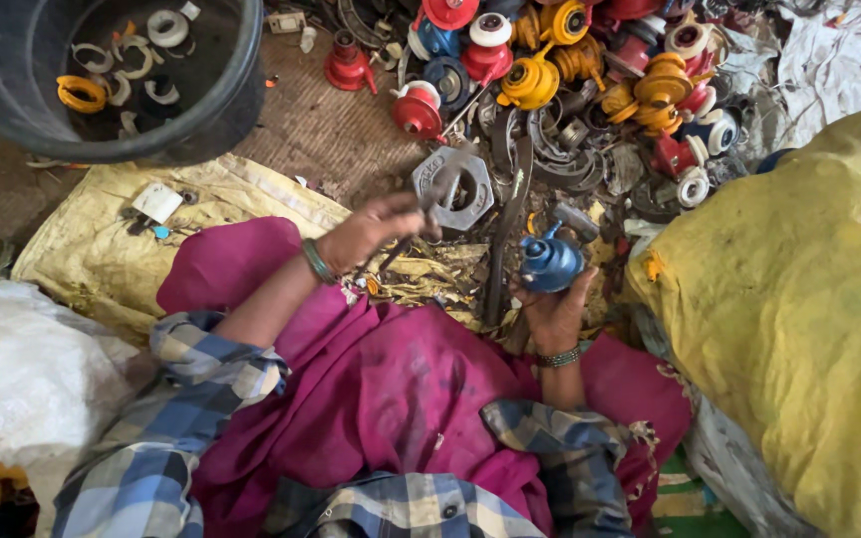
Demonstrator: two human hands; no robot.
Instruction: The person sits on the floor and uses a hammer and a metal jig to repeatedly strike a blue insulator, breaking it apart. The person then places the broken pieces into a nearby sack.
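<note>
Ahead of us lies a heap of red, yellow and blue regulator-like fittings (590, 70), tumbled together with grey metal rings and scrap (560, 149). A flat hexagonal metal plate (465, 189) with a round hole rests at the near edge of that heap. To our upper left stands a dark round tub (241, 90), holding loose white and yellow rings (117, 70). Below it a yellow woven sack (102, 239) lies spread on the floor, with a small white tag (158, 201) on it. A bulging yellow sack (799, 299) fills our right side, and a white sack (22, 369) sits at our left.
</note>
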